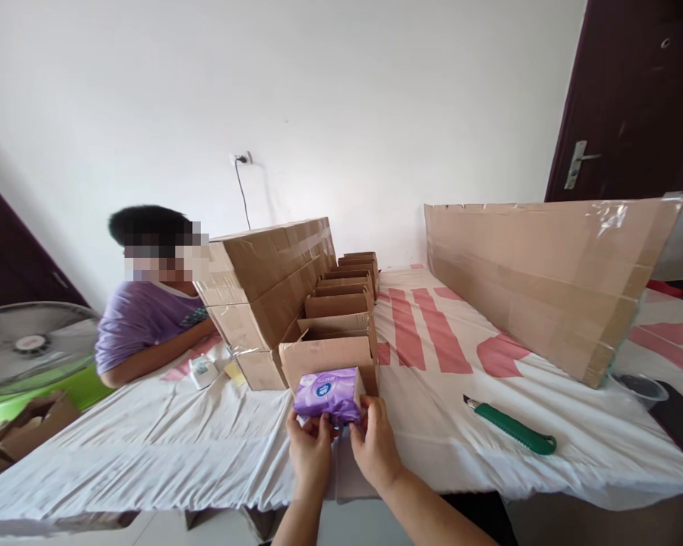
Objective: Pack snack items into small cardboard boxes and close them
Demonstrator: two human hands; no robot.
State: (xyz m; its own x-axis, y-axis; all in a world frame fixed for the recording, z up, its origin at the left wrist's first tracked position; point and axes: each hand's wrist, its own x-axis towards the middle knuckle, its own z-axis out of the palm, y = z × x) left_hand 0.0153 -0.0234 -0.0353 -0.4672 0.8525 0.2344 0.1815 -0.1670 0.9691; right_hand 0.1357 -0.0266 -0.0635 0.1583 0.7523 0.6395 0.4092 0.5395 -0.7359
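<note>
A purple tissue pack (328, 393) with a round blue logo is held between my two hands at the table's front edge. My left hand (310, 447) grips its lower left side, fingers closed on the wrapper. On the lower right corner, my right hand (376, 440) is closed as well, thumb toward the front. Just behind the pack stands the nearest open cardboard box (327, 355), its front panel partly covered by the pack. More open boxes (344, 287) run back from it in a row toward the wall.
Stacked taped cartons (262, 303) rise left of the row. A person (148, 311) sits beyond them, near a fan (31, 345). To the right are a large cardboard panel (535, 273), a green box cutter (515, 428) with its blade out, and a dark phone (680, 421).
</note>
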